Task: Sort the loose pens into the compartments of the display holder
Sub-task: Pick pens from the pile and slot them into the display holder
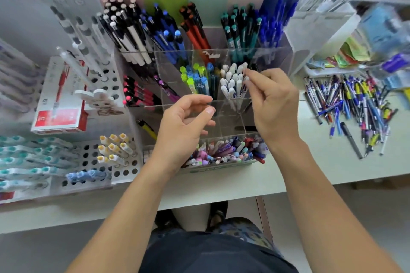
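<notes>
**Sorting roughly mid-way — big pile left at 3 o'clock**

Holder (pixel 224 55) sat centre, clear acrylic, already well stocked: black-and-white, blue, orange, teal and blue pens across the back row at 12 o'clock; neon and white-capped ones in the middle row. White pens (pixel 233 82) filled the cell right under the right hand (pixel 273 104). The front cells near the hands looked bare or nearly so, apart from a purple pen and a yellow one at 9 o'clock of the left hand.

Right hand had its fingertips pinched together at the top of the white cluster, at about 12 o'clock from the wrist. Whether they clamped a pen or only touched the caps, I couldn't tell – blurred there. Left hand (pixel 184 122) hovered over the front cells, fingers loosely curled, thumb apart, holding nothing.

Still to do, by my read: the loose pile (pixel 352 108) on the table at 3 o'clock, well apart from the holder, plus maybe the mixed tray (pixel 224 150) at 6 o'clock beneath the wrists.

Room: thin acrylic dividers stood just beside both hands and are hard to see – easy to clip. Packed caps left little gap in the white cell. Open table (pixel 221 186) ran along 6 o'clock; the path to the pile looked unobstructed.
</notes>
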A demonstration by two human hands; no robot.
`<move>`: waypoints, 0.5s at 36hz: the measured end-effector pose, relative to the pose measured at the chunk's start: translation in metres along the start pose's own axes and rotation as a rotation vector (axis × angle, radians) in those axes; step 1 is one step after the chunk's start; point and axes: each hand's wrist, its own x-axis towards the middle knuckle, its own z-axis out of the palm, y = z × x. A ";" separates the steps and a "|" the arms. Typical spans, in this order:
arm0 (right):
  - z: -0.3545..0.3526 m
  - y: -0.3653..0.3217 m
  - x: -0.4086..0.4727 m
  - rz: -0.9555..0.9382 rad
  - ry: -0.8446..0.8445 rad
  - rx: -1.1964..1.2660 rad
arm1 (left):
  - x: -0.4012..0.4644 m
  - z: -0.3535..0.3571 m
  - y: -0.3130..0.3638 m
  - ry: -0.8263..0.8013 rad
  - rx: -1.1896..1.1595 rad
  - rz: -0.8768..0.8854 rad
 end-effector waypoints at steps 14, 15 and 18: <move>-0.076 0.083 -0.038 0.413 0.090 0.091 | -0.005 0.120 -0.020 -0.235 0.012 -0.030; -0.081 0.105 -0.046 0.522 0.017 0.090 | -0.005 0.138 -0.024 -0.266 0.038 -0.039; -0.096 0.178 -0.075 0.786 -0.091 0.108 | -0.001 0.200 -0.045 -0.345 0.180 -0.098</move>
